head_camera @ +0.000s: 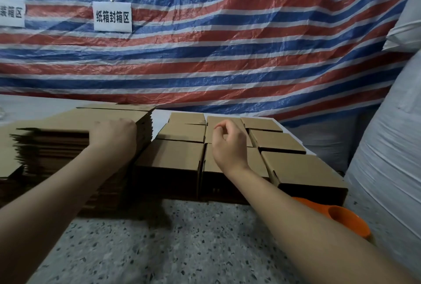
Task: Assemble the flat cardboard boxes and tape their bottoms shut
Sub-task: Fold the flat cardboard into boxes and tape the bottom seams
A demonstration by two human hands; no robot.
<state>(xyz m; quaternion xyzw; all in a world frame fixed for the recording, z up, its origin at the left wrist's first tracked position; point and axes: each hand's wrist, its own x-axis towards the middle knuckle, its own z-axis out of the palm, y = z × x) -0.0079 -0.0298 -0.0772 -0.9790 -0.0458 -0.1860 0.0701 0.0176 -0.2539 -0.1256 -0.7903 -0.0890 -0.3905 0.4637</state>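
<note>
Stack of flat brown cartons (75,147), left hand (114,134) gripping its top, right hand (225,144) loosely curled, holding nothing

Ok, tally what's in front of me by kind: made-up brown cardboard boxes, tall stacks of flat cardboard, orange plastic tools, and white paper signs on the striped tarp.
Made-up brown cardboard boxes: 9, in three rows of three
Tall stack of flat brown cardboard: 1
Orange plastic tool: 1, partly hidden by the right arm
White paper signs: 2
Total: 13
</note>
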